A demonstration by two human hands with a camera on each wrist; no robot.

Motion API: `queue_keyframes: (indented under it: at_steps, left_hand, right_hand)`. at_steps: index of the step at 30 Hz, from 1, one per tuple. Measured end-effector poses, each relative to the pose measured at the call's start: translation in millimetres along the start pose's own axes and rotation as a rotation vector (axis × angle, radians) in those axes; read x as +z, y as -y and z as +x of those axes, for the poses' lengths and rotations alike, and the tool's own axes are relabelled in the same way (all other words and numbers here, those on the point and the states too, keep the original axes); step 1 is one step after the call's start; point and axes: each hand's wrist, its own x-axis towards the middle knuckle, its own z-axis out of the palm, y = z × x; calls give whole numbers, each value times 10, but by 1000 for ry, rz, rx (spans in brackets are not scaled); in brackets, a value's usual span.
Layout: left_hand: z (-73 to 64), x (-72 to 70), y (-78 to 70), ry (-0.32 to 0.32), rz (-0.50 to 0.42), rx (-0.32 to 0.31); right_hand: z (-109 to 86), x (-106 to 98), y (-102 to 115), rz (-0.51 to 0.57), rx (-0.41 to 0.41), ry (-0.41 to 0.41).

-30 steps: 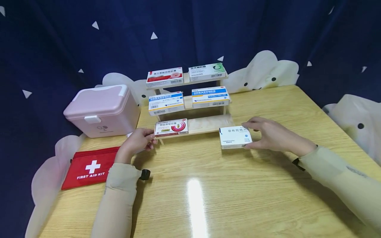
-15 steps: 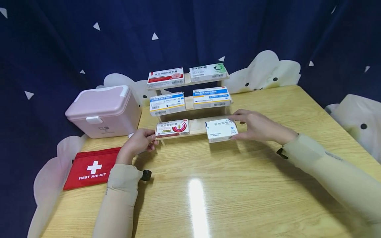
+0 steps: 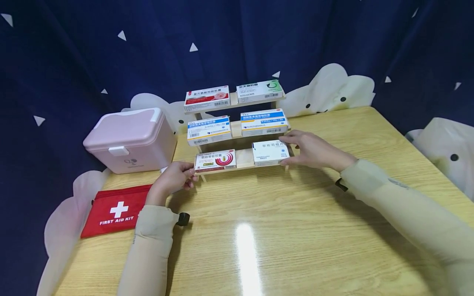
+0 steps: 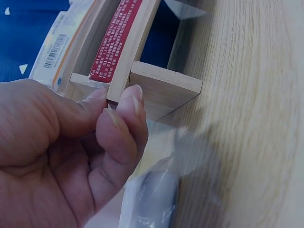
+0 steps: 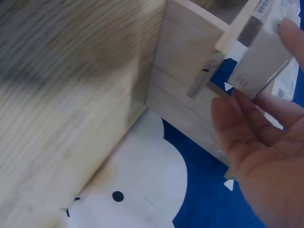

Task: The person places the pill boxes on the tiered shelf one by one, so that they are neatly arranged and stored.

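Observation:
A three-tier wooden display rack (image 3: pixel 244 157) stands on the table, bearing medicine boxes. My left hand (image 3: pixel 174 181) pinches the left end of its bottom tier between thumb and fingers; the left wrist view shows the thumb by the shelf's corner (image 4: pixel 114 91). Beside it on that tier lies a white medicine box with pink rings (image 3: pixel 215 160). With thumb and fingers, my right hand (image 3: pixel 314 150) holds a plain white medicine box (image 3: pixel 270 153) by its right end, at the right part of the bottom tier. Whether its underside touches the wood, I cannot tell.
Two blue-and-white boxes (image 3: pixel 264 122) lie on the middle tier. A red-and-white box (image 3: pixel 207 98) and a green-and-white box (image 3: pixel 259 91) top the rack. Left stand a pink lidded case (image 3: pixel 129 139) and a red first aid pouch (image 3: pixel 116 210). A dark curtain (image 3: pixel 237 37) hangs behind.
My right hand has carried the plain white medicine box left and back, from beside the rack to the bottom tier's right part. My left hand keeps its hold on the rack.

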Motion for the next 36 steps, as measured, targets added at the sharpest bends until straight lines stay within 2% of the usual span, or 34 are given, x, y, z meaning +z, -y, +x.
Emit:
queue_keyframes:
  at_steps: [8,11,20,36]
  left_hand:
    - [6,-8,-15,8,-10,-9]
    - [3,-9,-24,12,-13,-7]
    - [3,-3,-8,8,-2,0]
    - [-22,7,-21,2,-1,-7]
  right_hand:
    - [49,73,-78,28,64,55]
    - [60,96,-76,24,82,48]
    - [79,176,-64,-18,63,-6]
    - [98,170,-61,-31,61,3]
